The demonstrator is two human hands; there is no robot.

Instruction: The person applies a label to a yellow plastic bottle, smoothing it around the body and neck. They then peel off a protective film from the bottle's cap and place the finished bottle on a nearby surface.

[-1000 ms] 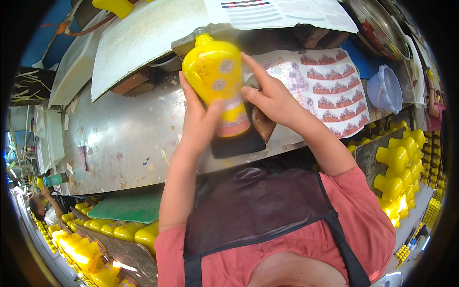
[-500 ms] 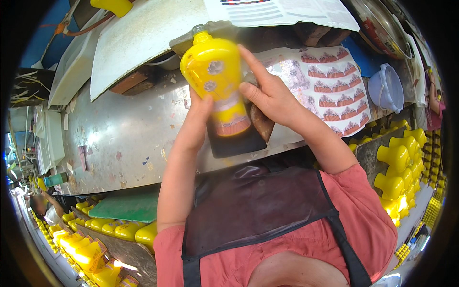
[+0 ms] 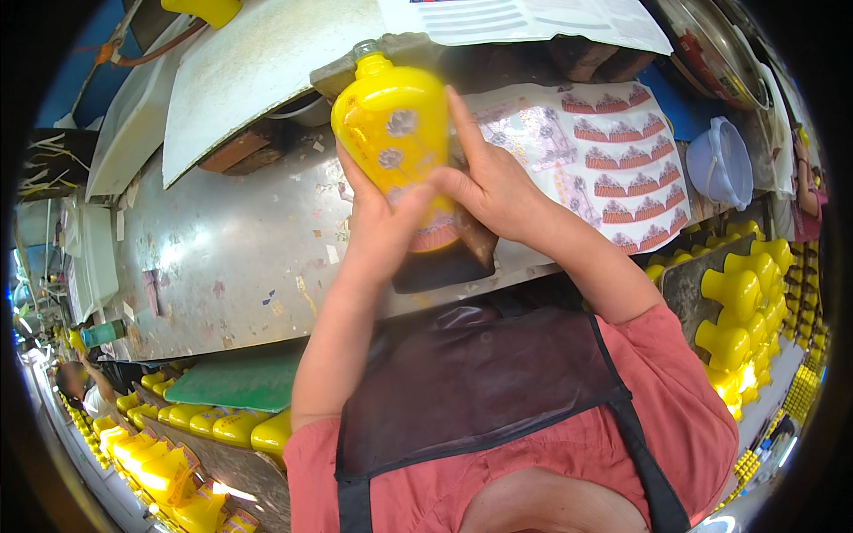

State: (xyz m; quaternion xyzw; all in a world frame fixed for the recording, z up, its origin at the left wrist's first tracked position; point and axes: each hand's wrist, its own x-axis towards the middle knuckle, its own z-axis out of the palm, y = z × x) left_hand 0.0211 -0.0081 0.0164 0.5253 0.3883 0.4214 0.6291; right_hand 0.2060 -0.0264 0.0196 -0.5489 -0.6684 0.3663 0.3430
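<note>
A glossy yellow bottle [image 3: 391,107] with a narrow neck and a dark base leans across brown blocks on the metal table. Lilac flower decals mark its front, and a pinkish scalloped band [image 3: 435,235] circles it lower down. My left hand [image 3: 378,213] is closed around its left side, thumb laid across the front. On the other side my right hand [image 3: 498,191] grips it, index finger stretched along the edge and thumb on the front near the left thumb. The thumbs partly cover the lower decals. Beside my right hand lies a decal sheet [image 3: 622,160] printed with rows of scalloped bands.
A pale blue bucket [image 3: 718,164] stands at the right. A white board [image 3: 240,80] rests on bricks at the back left. Yellow vases [image 3: 742,289] fill racks at the right, and more yellow pieces [image 3: 160,466] sit at the lower left, near another person [image 3: 84,384].
My left hand has moved up and inward, its thumb now further across the bottle's front. The right thumb has slid down and left toward it. The bottle has shifted slightly left.
</note>
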